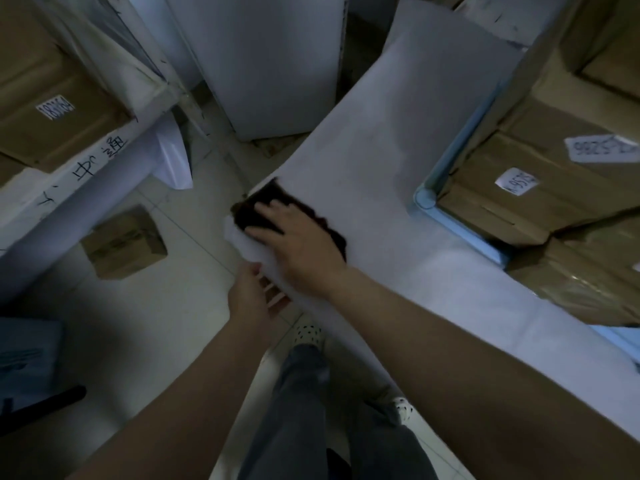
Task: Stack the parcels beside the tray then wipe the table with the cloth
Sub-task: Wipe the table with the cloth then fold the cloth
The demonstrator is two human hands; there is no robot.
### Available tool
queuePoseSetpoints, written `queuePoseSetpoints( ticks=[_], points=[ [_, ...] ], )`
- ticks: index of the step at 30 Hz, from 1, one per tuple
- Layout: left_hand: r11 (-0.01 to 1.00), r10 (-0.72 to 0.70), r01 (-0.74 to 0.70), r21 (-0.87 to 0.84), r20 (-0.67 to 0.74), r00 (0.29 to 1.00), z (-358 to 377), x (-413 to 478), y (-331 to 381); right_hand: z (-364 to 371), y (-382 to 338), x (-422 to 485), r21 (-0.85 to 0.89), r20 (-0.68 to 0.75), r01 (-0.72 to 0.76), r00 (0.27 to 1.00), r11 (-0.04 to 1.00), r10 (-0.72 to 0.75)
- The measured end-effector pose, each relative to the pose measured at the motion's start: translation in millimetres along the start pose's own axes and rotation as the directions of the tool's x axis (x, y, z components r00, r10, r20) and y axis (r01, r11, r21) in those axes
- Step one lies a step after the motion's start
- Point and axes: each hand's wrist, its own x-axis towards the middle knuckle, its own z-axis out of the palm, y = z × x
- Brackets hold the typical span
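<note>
My right hand [301, 244] lies flat with straight fingers on a dark brown cloth [263, 202] at the left edge of the white table [381, 174]. Part of the cloth shows on both sides of the hand. My left hand [256, 296] is cupped palm-up just below the table's edge, under the cloth, holding nothing that I can see. Brown cardboard parcels [526, 202] with white labels sit in and around a light blue tray [429, 199] at the table's right side.
A shelf [69, 181] with cardboard boxes stands at the left. A small box [124, 244] lies on the tiled floor below it. A white cabinet [273, 64] stands behind the table. My legs and shoes are below.
</note>
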Motion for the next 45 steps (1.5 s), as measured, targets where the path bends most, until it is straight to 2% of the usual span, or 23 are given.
queuePoseSetpoints(
  ticks=[2, 6, 8, 9, 10, 11, 13, 14, 16, 18, 21, 23, 27, 31, 33, 35, 36, 37, 38, 39, 42, 44, 45],
  points=[
    [1.0, 0.001, -0.002, -0.017, -0.029, 1.0, 2, -12, -6, 6, -12, -28, 0.008, -0.006, 0.051, 0.999, 0.999, -0.051],
    [0.997, 0.063, -0.057, 0.042, -0.15, 0.987, 12, -31, -28, 5, -19, -98, -0.018, -0.034, 0.049, 0.998, 0.999, -0.05],
    [0.981, 0.146, -0.109, 0.163, -0.233, 0.962, 19, -36, -43, 1, -16, -138, -0.042, -0.067, 0.028, 0.997, 0.999, -0.03],
    [0.947, 0.218, -0.137, 0.291, -0.268, 0.938, 23, -40, -53, -1, -14, -160, -0.055, -0.08, 0.005, 0.997, 0.998, -0.009],
    [0.878, 0.32, -0.178, 0.444, -0.268, 0.909, 29, -47, -64, -4, -12, -181, -0.073, -0.088, -0.028, 0.996, 0.997, 0.021],
    [0.774, 0.438, -0.248, 0.583, -0.21, 0.874, 36, -59, -78, -7, -9, -203, -0.087, -0.095, -0.069, 0.994, 0.994, 0.06],
    [0.517, 0.603, -0.438, 0.736, 0.051, 0.796, 53, -86, -109, -15, -2, -245, -0.1, -0.121, -0.165, 0.981, 0.981, 0.152],
    [0.377, 0.626, -0.523, 0.764, 0.206, 0.752, 62, -101, -126, -19, 1, -266, -0.102, -0.137, -0.213, 0.971, 0.972, 0.198],
    [0.101, 0.556, -0.645, 0.758, 0.494, 0.668, 79, -121, -160, -28, 7, -307, -0.104, -0.203, -0.306, 0.938, 0.946, 0.281],
    [-0.119, 0.37, -0.698, 0.706, 0.684, 0.629, 97, -136, -194, -34, 14, -348, -0.11, -0.285, -0.411, 0.885, 0.905, 0.367],
    [-0.306, 0.146, -0.674, 0.672, 0.733, 0.664, 116, -150, -237, -38, 22, -407, -0.133, -0.35, -0.54, 0.81, 0.831, 0.471],
    [-0.364, 0.122, -0.595, 0.717, 0.67, 0.733, 122, -151, -247, -41, 28, -444, -0.154, -0.374, -0.614, 0.761, 0.774, 0.529],
    [-0.415, 0.125, -0.492, 0.765, 0.584, 0.802, 132, -153, -257, -61, 43, -529, -0.076, -0.51, -0.823, 0.517, 0.562, 0.688],
    [-0.456, 0.142, -0.43, 0.779, 0.541, 0.829, 138, -154, -257, -81, 72, -604, 0.062, -0.59, -0.929, 0.26, 0.365, 0.764],
    [-0.483, 0.159, -0.411, 0.773, 0.539, 0.827, 139, -157, -258, -93, 84, -626, 0.192, -0.575, -0.958, 0.065, 0.211, 0.816],
    [-0.518, 0.168, -0.436, 0.736, 0.587, 0.792, 136, -162, -263, -98, 88, -619, 0.341, -0.55, -0.937, -0.132, 0.077, 0.825],
    [-0.55, 0.156, -0.473, 0.689, 0.641, 0.752, 135, -166, -268, -98, 85, -606, 0.379, -0.543, -0.923, -0.165, 0.065, 0.823],
    [-0.584, 0.13, -0.517, 0.626, 0.7, 0.702, 133, -170, -275, -93, 78, -589, 0.379, -0.548, -0.92, -0.134, 0.102, 0.826],
    [-0.614, 0.093, -0.555, 0.562, 0.749, 0.656, 134, -174, -283, -85, 69, -571, 0.344, -0.558, -0.92, -0.041, 0.186, 0.829],
    [-0.627, 0.058, -0.58, 0.519, 0.774, 0.63, 135, -178, -290, -73, 58, -553, 0.282, -0.565, -0.912, 0.095, 0.299, 0.82],
    [-0.62, 0.005, -0.58, 0.529, 0.741, 0.671, 144, -185, -304, -43, 21, -531, 0.056, -0.468, -0.797, 0.511, 0.601, 0.721],
    [-0.626, 0.001, -0.546, 0.557, 0.701, 0.714, 148, -188, -306, -40, 13, -551, -0.065, -0.357, -0.676, 0.703, 0.734, 0.616],
    [-0.623, -0.001, -0.535, 0.57, 0.683, 0.73, 151, -188, -307, -41, 16, -570, -0.115, -0.319, -0.635, 0.752, 0.764, 0.577]
  ],
)
